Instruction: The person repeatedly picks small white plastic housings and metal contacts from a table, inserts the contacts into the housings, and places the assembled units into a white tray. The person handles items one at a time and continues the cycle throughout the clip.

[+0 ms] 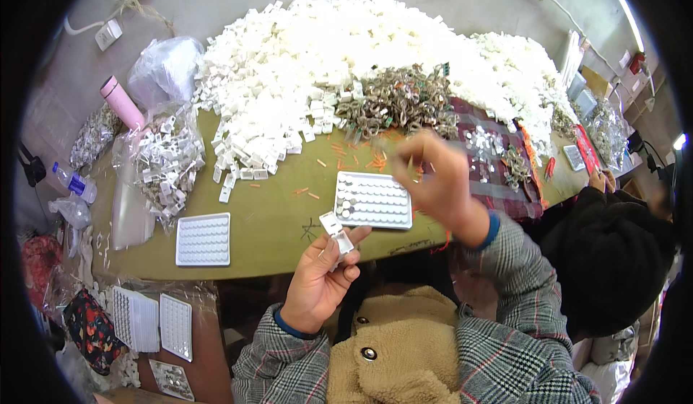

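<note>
My left hand (317, 283) grips a small white plastic case (338, 235) between thumb and fingers. Its hinged halves stand apart, with the inside facing up. My right hand (433, 177) is raised over the right end of a white tray (395, 224), slightly blurred. Its fingers curl together in a pinch, and whatever they hold is too small to make out. Rows of round pockets fill the tray, and several small silvery discs (346, 208) lie at its left side. Just beyond, thin orange sticks (376, 161) are scattered on the green tabletop (274, 213).
A big heap of white plastic cases (267, 72) covers the back, with a pile of wired parts (401, 101) before it. A second pocketed tray (203, 239), a bag of cases (170, 151) and a pink flask (123, 103) stand left. Another person (606, 260) sits at right.
</note>
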`<state>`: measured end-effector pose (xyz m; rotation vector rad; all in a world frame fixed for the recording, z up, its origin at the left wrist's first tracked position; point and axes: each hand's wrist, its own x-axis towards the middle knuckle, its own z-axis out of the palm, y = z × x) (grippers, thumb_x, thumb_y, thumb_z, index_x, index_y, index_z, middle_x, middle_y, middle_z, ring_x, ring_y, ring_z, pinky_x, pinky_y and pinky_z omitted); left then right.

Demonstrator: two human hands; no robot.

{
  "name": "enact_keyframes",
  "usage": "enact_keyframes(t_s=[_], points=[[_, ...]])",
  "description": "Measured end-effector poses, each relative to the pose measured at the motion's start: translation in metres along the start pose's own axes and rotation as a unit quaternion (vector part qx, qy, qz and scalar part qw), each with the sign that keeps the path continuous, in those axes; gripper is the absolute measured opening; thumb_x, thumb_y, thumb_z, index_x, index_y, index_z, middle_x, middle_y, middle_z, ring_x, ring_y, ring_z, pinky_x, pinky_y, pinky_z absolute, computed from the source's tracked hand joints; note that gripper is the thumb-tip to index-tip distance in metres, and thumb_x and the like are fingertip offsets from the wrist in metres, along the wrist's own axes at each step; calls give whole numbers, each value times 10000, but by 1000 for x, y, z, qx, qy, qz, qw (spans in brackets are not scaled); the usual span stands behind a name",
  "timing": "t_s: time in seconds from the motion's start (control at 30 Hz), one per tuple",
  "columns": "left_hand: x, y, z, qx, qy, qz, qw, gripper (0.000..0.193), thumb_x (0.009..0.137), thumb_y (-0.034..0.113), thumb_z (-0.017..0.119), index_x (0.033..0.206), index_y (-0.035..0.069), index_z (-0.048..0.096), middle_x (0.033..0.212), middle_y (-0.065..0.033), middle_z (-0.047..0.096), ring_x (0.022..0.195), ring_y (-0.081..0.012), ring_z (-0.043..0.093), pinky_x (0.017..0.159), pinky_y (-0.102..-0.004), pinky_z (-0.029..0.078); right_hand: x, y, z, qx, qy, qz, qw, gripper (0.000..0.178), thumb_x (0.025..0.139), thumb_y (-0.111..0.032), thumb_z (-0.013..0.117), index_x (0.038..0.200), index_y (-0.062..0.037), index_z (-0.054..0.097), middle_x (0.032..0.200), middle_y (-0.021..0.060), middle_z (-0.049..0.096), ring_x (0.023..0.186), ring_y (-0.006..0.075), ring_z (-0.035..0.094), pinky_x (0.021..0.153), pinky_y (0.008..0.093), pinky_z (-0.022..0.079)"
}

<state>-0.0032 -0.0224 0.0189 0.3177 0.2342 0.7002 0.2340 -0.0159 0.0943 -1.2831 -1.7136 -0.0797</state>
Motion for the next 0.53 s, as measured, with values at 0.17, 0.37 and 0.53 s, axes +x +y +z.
enact_keyframes(t_s=[0.17, 0.37, 0.53], points=[[-1, -13, 0, -33, -60, 4, 998, 331, 988, 208, 586, 1242, 0, 547, 1434, -246, 462, 897, -132, 620, 715, -253, 568, -86, -43, 16, 62, 20, -113, 991, 260, 651, 81, 750, 836, -23, 600, 780, 107, 647, 615, 265, 615, 556, 336, 487], [-17, -30, -2, 91, -39, 19, 995, 331, 968, 205, 622, 1189, -30, 548, 1117, -171, 626, 847, -158, 636, 675, -285, 581, -133, -47, 4, 181, -71, -88, 977, 293, 665, 64, 756, 902, -23, 606, 871, 118, 650, 712, 283, 613, 668, 381, 489], [-22, -34, -2, 184, -104, 47, 976, 363, 953, 226, 650, 1178, -42, 553, 1090, -176, 629, 841, -201, 644, 693, -338, 586, -138, -44, -5, 387, -52, 331, 859, 156, 894, -138, 681, 977, -10, 647, 967, 57, 660, 837, 246, 603, 796, 345, 499]])
